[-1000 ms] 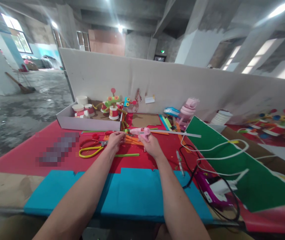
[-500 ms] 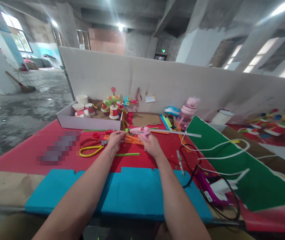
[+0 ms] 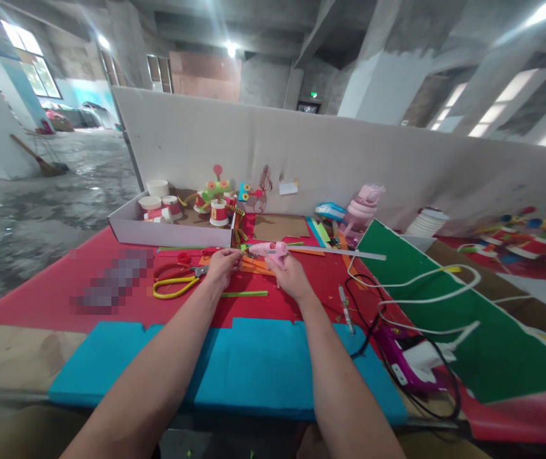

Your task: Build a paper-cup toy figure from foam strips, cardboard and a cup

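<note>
My right hand (image 3: 291, 275) is closed round the handle of a pink glue gun (image 3: 273, 250). A long whitish glue stick (image 3: 344, 253) sticks out of its back end to the right. The nozzle points left, at a small green piece (image 3: 243, 248) by the fingertips of my left hand (image 3: 225, 266). Those fingers are pinched together, and the green piece seems to be between them, though it is partly hidden. Scissors with yellow and red handles (image 3: 175, 288) lie left of my left wrist. Below the hands is a green paper strip (image 3: 245, 294).
A white box (image 3: 172, 236) with paper cups and a paper-cup figure (image 3: 219, 205) stands at the back left. On the right are a green board (image 3: 426, 299), white and black cables, a purple power strip (image 3: 409, 363) and a pink bottle (image 3: 363, 207). Blue foam (image 3: 254, 370) lines the front edge.
Almost nothing differs. Both hands keep their places, with the glue gun's nozzle still at the green piece; the view has shifted very slightly.
</note>
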A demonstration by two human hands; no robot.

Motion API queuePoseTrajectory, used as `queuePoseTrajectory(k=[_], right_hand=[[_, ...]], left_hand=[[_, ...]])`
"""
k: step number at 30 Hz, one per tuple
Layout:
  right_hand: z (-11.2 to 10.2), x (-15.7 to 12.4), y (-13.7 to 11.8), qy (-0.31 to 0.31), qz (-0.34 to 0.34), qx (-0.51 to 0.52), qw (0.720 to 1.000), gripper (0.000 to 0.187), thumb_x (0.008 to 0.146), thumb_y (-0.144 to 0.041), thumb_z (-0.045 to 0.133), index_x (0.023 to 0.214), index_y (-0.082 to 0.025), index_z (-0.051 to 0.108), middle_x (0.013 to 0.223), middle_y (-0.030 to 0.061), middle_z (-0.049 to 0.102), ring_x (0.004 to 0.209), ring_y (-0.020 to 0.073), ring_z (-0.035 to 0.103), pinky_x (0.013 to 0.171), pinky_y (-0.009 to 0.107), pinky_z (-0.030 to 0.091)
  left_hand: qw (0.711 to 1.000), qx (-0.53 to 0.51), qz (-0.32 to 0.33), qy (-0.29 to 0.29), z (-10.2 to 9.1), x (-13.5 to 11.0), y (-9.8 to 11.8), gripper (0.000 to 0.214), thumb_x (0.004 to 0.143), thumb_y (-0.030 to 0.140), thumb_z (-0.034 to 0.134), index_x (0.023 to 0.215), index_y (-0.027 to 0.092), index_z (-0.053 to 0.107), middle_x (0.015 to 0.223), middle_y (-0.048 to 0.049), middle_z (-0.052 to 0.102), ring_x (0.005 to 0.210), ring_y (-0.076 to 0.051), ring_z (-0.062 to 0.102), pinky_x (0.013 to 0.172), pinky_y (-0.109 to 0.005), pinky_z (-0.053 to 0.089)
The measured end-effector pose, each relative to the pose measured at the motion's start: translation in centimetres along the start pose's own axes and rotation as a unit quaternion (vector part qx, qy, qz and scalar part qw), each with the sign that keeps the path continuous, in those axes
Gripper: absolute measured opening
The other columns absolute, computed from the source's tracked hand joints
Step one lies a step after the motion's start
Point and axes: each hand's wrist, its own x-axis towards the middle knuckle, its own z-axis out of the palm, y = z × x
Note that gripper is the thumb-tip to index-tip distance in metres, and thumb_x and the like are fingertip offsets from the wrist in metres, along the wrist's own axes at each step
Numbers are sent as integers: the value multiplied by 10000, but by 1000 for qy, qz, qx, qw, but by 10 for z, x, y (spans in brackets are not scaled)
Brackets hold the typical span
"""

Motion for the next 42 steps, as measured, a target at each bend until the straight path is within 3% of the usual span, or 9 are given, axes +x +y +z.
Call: queuePoseTrajectory(k=[10, 42], right_hand=[[0, 1, 1, -2, -10, -31, 999, 370, 859, -441, 517, 1069, -159, 631, 924, 85, 700, 824, 219, 638, 732, 276, 460], [-3, 1, -3, -20, -35, -47, 998, 365, 882, -396, 499, 1115, -152, 638, 1007, 98, 708, 890, 214, 651, 776, 265, 462]], left_hand=[[1000, -1, 2, -3, 1, 1, -1, 259, 524, 231, 798, 634, 119, 593, 462, 35, 500, 409, -63, 465, 411, -185, 349], [1000, -4, -4, -4, 1, 0, -1, 219, 527, 192, 766, 638, 114, 593, 458, 38, 515, 392, -50, 454, 404, -170, 332]])
